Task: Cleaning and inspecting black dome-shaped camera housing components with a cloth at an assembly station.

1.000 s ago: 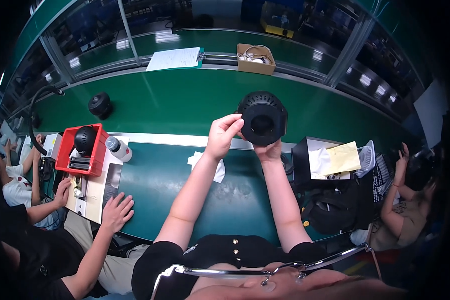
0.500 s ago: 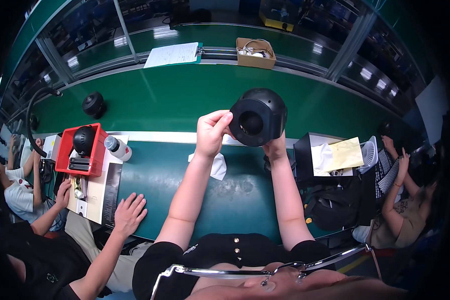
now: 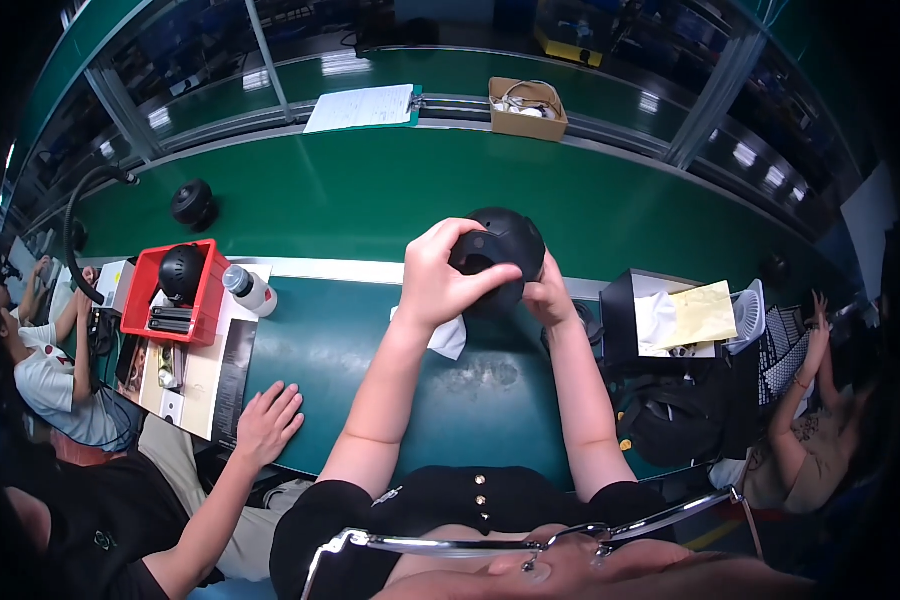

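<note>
Both my hands hold a rounded black plastic housing above the front edge of the green belt. My left hand is curled around its left side, with the thumb laid across the front by the round opening, which it partly covers. On the lower right, my right hand grips the same housing, its fingers partly hidden behind it. A crumpled white cloth or paper lies on the dark green worktop below my hands.
At left stand a red bin holding a black round part and a capped bottle. A co-worker's hand rests on the worktop. Another black part sits on the belt. At right are a black box and a small fan.
The housing has been turned and lowered slightly, so its round opening no longer faces me squarely. My left thumb has come across its front. The whole view has shifted a little.
</note>
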`<state>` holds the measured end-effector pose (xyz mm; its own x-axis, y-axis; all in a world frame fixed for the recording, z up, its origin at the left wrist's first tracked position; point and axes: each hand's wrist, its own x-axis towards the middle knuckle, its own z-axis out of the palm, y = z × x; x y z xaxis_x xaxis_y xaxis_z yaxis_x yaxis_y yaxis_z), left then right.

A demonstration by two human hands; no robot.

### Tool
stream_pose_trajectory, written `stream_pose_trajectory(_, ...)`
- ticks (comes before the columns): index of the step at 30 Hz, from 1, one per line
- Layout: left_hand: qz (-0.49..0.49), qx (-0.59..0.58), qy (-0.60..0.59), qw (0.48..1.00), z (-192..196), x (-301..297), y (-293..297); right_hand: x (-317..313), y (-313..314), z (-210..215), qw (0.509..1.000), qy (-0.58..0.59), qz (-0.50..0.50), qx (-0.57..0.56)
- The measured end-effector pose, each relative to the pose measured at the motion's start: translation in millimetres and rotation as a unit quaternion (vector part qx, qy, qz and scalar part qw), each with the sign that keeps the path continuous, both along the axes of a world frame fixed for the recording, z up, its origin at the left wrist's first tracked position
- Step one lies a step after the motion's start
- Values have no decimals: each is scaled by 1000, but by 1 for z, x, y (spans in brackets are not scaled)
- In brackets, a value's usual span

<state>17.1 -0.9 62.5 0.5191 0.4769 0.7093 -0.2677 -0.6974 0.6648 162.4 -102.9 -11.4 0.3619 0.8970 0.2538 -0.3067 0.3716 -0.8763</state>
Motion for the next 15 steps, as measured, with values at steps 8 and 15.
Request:
stream_pose_trajectory(8,30,-170,9,985,-11,1,9,-8,6,0,1000,6,22,2)
stream_pose_trajectory(15,-39,-29,53,997,4,-3,-3,-6,2,0,1000,5,7,-14)
